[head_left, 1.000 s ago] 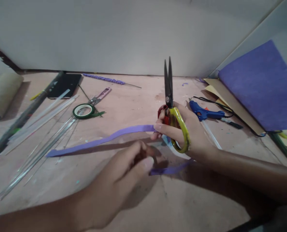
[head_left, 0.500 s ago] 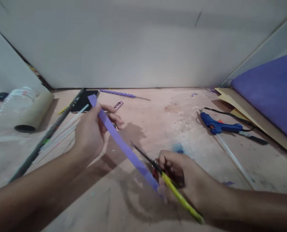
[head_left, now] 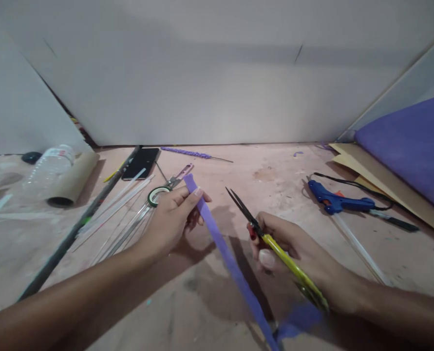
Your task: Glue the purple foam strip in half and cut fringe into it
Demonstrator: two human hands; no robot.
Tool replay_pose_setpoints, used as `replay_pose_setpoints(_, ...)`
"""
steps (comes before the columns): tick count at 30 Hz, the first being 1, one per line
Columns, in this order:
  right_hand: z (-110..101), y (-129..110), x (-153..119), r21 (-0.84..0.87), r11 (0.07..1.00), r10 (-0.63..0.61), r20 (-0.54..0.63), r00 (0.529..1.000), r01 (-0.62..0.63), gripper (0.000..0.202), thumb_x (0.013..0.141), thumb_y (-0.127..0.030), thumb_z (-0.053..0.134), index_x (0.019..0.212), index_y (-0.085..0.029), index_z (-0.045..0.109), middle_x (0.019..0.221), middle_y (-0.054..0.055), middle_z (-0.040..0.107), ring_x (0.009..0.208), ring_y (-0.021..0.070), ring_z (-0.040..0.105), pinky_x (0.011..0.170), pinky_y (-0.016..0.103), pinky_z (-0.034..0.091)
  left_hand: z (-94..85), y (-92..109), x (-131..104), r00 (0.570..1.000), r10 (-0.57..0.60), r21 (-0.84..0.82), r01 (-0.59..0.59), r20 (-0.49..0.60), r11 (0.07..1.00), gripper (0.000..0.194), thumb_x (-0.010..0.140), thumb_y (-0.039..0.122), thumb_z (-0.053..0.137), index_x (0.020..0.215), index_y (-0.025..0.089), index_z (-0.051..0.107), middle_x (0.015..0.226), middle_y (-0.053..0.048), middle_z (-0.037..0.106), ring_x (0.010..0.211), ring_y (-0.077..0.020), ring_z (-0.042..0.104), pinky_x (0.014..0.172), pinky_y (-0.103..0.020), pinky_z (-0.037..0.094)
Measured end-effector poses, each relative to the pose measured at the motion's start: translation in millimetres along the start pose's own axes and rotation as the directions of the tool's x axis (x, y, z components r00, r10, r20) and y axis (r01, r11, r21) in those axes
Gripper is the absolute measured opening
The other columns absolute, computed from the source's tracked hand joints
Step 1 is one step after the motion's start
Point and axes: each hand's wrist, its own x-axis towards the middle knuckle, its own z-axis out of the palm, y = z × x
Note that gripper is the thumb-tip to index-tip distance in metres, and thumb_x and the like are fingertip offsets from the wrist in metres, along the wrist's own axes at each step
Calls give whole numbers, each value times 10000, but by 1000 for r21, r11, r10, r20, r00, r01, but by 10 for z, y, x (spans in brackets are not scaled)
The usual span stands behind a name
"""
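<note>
Between the thumb and fingers of my left hand [head_left: 175, 212] is pinched one end of a long purple paper strip [head_left: 226, 256]. The strip slants down toward me, and its lower part bends to the right near the bottom edge, where it is blurred. My right hand [head_left: 293, 243] is closed around yellow-handled scissors [head_left: 275, 248]. Their dark blades point up and away, slightly parted, to the right of the strip and apart from it. Just behind my left hand lies a roll of green tape [head_left: 157, 196] beside a small cutter [head_left: 180, 175].
To the right are a blue glue gun [head_left: 339, 199], a glue stick [head_left: 361, 248] and purple paper [head_left: 406, 136]. A purple-wrapped wire [head_left: 187, 152] and phone [head_left: 141, 163] lie at the back. Left are clear sticks [head_left: 110, 202], a cardboard tube [head_left: 74, 180] and plastic bottle [head_left: 50, 168].
My left hand has moved right and slightly down with the strip. My right hand has shifted right with the scissors, away from the strip, whose lower part now hangs farther toward me.
</note>
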Motion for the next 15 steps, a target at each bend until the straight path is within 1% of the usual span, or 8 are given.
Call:
replay_pose_setpoints(3,-61,55,44,-57,997,-45,-2,999,45,560,1074,-762,763,1118,-215,651,1030,17,646,942,199,582,852,343,475,27,16,-55,996,-29,21,27,80,999,471,945,636,776,831,179,775,546,-20,673,377,-143,518,341,-221,339)
replay_pose_setpoints(6,-78,103,86,-79,997,-23,-16,1000,22,585,1086,-788,729,1176,-217,638,1045,20,645,927,204,588,838,359,478,60,41,-119,989,-47,32,43,143,999,460,970,597,693,765,189,741,553,-42,706,343,-155,547,315,-229,337)
replay_pose_setpoints(10,-42,114,119,-34,999,30,-38,999,-32,633,1036,-825,773,1099,-221,595,1043,19,644,882,197,617,806,361,503,115,79,-206,977,-72,50,63,201,997,474,982,560,690,690,187,710,613,-71,768,333,-137,563,303,-209,349)
replay_pose_setpoints(12,-16,109,131,-3,999,43,-46,998,-43,655,1003,-834,809,1077,-222,588,1027,16,647,863,193,637,796,356,517,137,100,-247,969,-94,62,82,229,995,485,976,556,713,667,183,714,561,-63,736,319,-136,552,286,-197,321)
replay_pose_setpoints(15,8,105,142,25,999,45,-54,998,-43,691,980,-871,810,1089,-222,598,1010,12,649,840,188,631,764,345,502,159,119,-305,957,-124,65,111,261,992,458,965,517,750,652,183,709,439,-10,624,298,-123,519,293,-176,320)
